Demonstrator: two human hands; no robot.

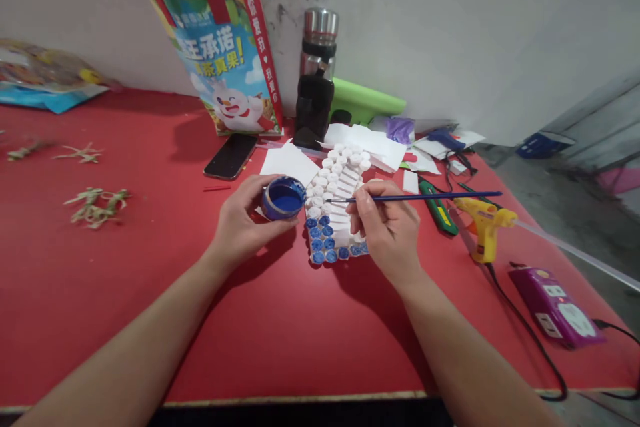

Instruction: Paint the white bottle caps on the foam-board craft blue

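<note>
My left hand (245,217) is wrapped round a small open jar of blue paint (284,199), its mouth tipped toward me. Between the fingers of my right hand (387,223) is a thin blue paintbrush (430,197), its tip pointing left over a craft piece (345,230). Rows of small rolled paper discs edge this white piece; those at the near left and along the near edge are blue, while those farther back are white. My right hand hides part of its right side. I cannot tell whether the brush tip touches a disc.
Behind stand a printed bag (235,73), a flask (317,73) and a phone (230,157). To the right lie a green cutter (439,208), a yellow glue gun (483,227) and a purple power strip (555,307) with cords. Straw-like knots (97,205) lie left on the red table (280,340).
</note>
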